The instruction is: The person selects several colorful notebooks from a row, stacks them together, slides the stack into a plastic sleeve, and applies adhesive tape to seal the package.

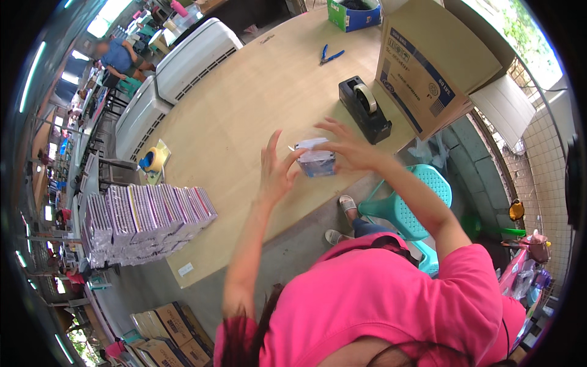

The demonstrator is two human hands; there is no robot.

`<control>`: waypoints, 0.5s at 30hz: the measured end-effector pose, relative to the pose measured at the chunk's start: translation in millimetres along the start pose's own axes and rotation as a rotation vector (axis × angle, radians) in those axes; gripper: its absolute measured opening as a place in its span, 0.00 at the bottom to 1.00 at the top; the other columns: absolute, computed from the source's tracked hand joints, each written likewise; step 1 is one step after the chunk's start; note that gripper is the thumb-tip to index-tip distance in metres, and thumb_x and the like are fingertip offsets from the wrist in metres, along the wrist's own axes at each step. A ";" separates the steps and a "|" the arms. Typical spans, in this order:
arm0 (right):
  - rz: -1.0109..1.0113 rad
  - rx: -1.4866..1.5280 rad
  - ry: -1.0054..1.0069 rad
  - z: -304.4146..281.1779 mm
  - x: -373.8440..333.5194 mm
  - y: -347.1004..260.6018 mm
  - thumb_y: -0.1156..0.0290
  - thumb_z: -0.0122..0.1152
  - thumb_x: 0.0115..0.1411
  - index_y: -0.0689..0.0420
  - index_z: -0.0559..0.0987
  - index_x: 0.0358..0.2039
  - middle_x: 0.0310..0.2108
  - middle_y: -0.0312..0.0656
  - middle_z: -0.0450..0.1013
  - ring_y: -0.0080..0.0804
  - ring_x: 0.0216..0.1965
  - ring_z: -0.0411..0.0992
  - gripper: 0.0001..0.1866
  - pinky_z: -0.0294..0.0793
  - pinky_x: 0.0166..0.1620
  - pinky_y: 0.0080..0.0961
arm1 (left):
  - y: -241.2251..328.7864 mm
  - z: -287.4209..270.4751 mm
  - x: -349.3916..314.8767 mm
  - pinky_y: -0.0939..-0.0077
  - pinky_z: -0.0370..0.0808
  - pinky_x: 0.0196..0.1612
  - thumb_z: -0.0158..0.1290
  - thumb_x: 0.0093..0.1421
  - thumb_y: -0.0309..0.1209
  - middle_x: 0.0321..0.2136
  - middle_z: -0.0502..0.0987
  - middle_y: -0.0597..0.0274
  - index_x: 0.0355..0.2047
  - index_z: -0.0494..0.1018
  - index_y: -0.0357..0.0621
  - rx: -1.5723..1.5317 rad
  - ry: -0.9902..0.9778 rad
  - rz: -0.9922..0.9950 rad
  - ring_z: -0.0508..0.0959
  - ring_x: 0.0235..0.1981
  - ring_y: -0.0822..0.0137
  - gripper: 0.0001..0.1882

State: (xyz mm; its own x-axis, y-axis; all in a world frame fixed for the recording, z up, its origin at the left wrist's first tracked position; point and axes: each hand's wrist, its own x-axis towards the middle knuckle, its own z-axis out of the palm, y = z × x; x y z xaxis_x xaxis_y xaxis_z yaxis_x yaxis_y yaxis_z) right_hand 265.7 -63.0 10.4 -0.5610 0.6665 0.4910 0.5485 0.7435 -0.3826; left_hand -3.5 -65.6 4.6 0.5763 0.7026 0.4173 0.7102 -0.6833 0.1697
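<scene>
A small block-shaped stack (pixel 317 164) with a white top and bluish, shiny sides sits near the table's front edge. On its left side is my left hand (pixel 279 171), fingers stretched apart, with a fingertip close to the stack's upper corner. My right hand (pixel 348 148) reaches over from the right with its fingers spread. One finger lies at the top of the stack, though I cannot tell whether it touches. Neither hand is closed round the stack.
A black tape dispenser (pixel 365 109) and an open cardboard carton (pixel 422 73) stand to the right. Blue pliers (pixel 331 56) lie farther back. Wrapped stacks (pixel 143 220) and tape rolls (pixel 155 160) are at left. A green stool (pixel 406 205) stands beside me.
</scene>
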 end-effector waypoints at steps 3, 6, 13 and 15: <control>-0.038 0.176 0.063 -8.8 21.5 20.4 0.61 0.77 0.44 0.44 0.65 0.63 0.59 0.48 0.64 0.43 0.66 0.55 0.46 0.57 0.66 0.41 | -20.4 -25.7 23.8 0.55 0.52 0.70 0.75 0.37 0.39 0.70 0.46 0.51 0.69 0.46 0.51 0.029 0.046 0.173 0.53 0.69 0.54 0.64; 0.476 0.794 0.306 5.3 -14.0 26.5 0.53 0.78 0.43 0.48 0.59 0.67 0.61 0.49 0.62 0.43 0.68 0.52 0.53 0.50 0.68 0.41 | -14.9 -12.7 -9.4 0.58 0.50 0.70 0.75 0.37 0.44 0.69 0.49 0.52 0.69 0.48 0.50 -0.844 0.267 -0.417 0.54 0.69 0.56 0.63; 0.431 1.127 0.209 119.8 -2.5 27.9 0.56 0.85 0.34 0.57 0.56 0.66 0.58 0.44 0.65 0.35 0.61 0.63 0.62 0.61 0.64 0.34 | -5.1 88.5 -10.5 0.63 0.61 0.65 0.77 0.35 0.32 0.59 0.64 0.54 0.63 0.52 0.43 -1.303 0.107 -0.664 0.63 0.62 0.64 0.59; 0.393 1.110 0.222 130.7 -11.4 21.1 0.56 0.86 0.33 0.56 0.56 0.65 0.58 0.43 0.65 0.34 0.61 0.63 0.62 0.61 0.65 0.35 | -1.4 100.0 -15.7 0.64 0.64 0.63 0.77 0.35 0.33 0.56 0.66 0.55 0.62 0.53 0.43 -1.344 0.138 -0.635 0.65 0.60 0.63 0.57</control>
State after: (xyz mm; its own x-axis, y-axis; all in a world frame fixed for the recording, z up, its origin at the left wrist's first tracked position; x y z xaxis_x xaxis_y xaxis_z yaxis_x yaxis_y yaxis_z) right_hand 202.6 -47.7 -105.6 -0.2955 0.9159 0.2718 -0.2369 0.2053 -0.9496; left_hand 26.9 -55.9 -91.5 0.2255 0.9739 0.0263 -0.1168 0.0002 0.9932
